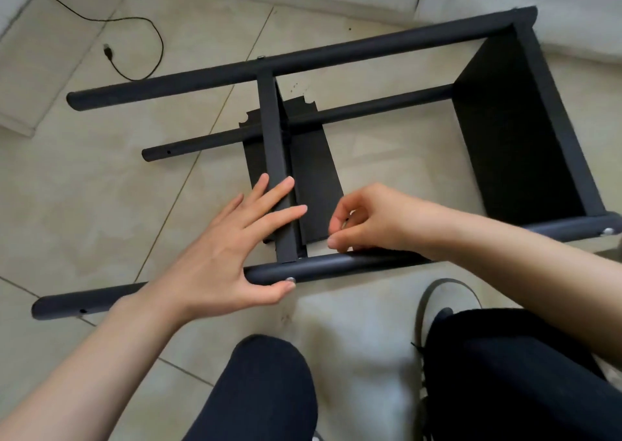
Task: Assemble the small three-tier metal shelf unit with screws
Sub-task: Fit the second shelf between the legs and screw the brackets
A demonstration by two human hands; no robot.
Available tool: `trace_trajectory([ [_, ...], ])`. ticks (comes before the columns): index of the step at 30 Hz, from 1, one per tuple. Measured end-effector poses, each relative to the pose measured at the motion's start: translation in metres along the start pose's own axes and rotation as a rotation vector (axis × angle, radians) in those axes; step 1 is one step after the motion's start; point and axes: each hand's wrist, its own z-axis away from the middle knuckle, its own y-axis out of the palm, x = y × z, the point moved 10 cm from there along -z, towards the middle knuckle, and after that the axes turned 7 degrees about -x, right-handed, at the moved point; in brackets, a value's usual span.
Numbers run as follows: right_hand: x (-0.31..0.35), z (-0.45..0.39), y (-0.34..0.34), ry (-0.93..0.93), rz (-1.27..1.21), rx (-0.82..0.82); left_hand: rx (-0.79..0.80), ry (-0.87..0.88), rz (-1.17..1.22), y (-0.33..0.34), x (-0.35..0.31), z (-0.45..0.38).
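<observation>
Beige floor tiles [101, 205] carry a dark shelf frame [336, 117] lying on its side in front of the seated person's knees. Their left hand [232, 255] lies flat and spread, fingers straight across the edge of the middle shelf [276, 157], thumb pressed against the near pole [336, 265] beside a silvery screw head [290, 279]. Close to its right, the right hand [367, 220] is curled, fingertips pinching something small and pale; what it is cannot be made out. Three poles show: the near one partly covered by both hands, a far pole [303, 60], and a thinner-looking one [370, 107] lower down. Two shelves are fitted, the second [511, 120] at the right end. Another screw [608, 230] sits at the near pole's right end, where the picture's edge cuts it off. A black cable [148, 26] loops on the tiles beyond, well apart.
</observation>
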Motion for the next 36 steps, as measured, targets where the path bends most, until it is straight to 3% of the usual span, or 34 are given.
trace_trajectory([
  [6, -0.006, -0.015, 0.025, 0.080, -0.226, 0.249, -0.032, -0.002, -0.012, 0.000, 0.001, 0.001],
  [13, -0.010, -0.026, 0.039, 0.164, -0.443, 0.343, -0.041, 0.005, -0.021, 0.000, 0.002, 0.001],
  [18, -0.006, -0.032, 0.049, 0.154, -0.384, 0.356, -0.047, 0.006, -0.008, 0.000, 0.002, 0.001],
  [27, 0.004, -0.031, 0.075, 0.165, -0.525, 0.502, -0.051, 0.014, 0.001, 0.000, 0.002, 0.000],
  [36, -0.003, -0.028, 0.080, 0.178, -0.389, 0.567, -0.058, 0.019, 0.012, 0.000, 0.003, -0.001],
])
